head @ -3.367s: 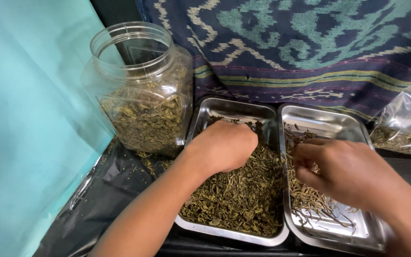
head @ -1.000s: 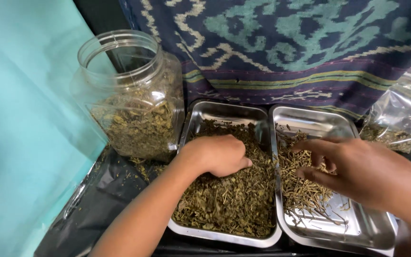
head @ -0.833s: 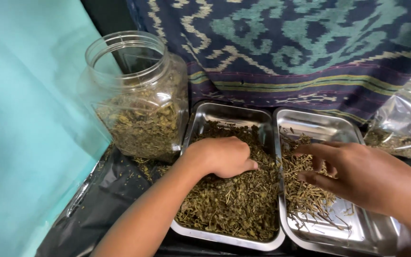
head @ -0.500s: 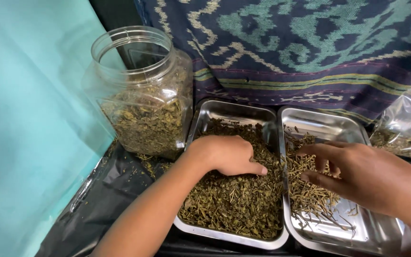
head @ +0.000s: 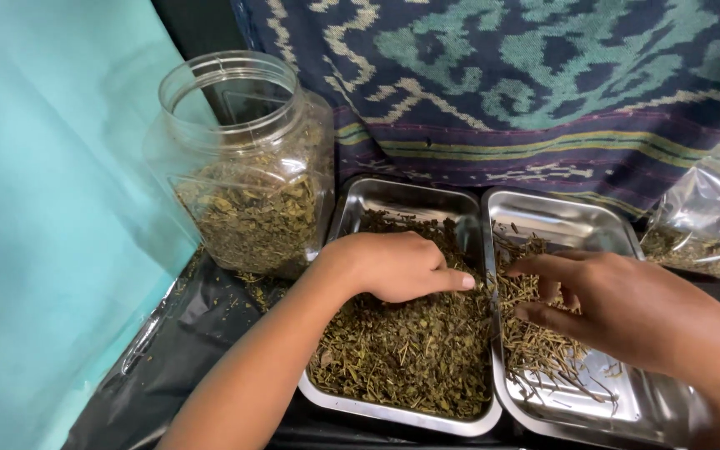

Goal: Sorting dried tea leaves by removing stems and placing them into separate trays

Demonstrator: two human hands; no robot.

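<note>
Two steel trays sit side by side. The left tray (head: pixel 393 193) holds a heap of dried green leaves (head: pixel 410 350); the right tray (head: pixel 572 218) holds thin dried stems (head: pixel 535 346) over a bare bottom. My left hand (head: pixel 389 267) rests on the leaves, fingers curled, forefinger stretched toward the rim between the trays. Whether it grips any leaves is hidden. My right hand (head: pixel 618 304) hovers over the stems with fingers bent and spread, tips touching the stems.
A clear plastic jar (head: pixel 243 167), lid off, part full of dried leaves, stands left of the trays. A clear bag (head: pixel 706 221) of leaves lies at the right. A patterned blue cloth (head: pixel 502 75) hangs behind; a teal sheet (head: pixel 52 208) covers the left. Black plastic (head: pixel 177 358) lies underneath.
My left hand has slid a little rightward across the leaves and its forefinger now points at the rim between the trays. My right hand stays over the stems, fingers shifting slightly.
</note>
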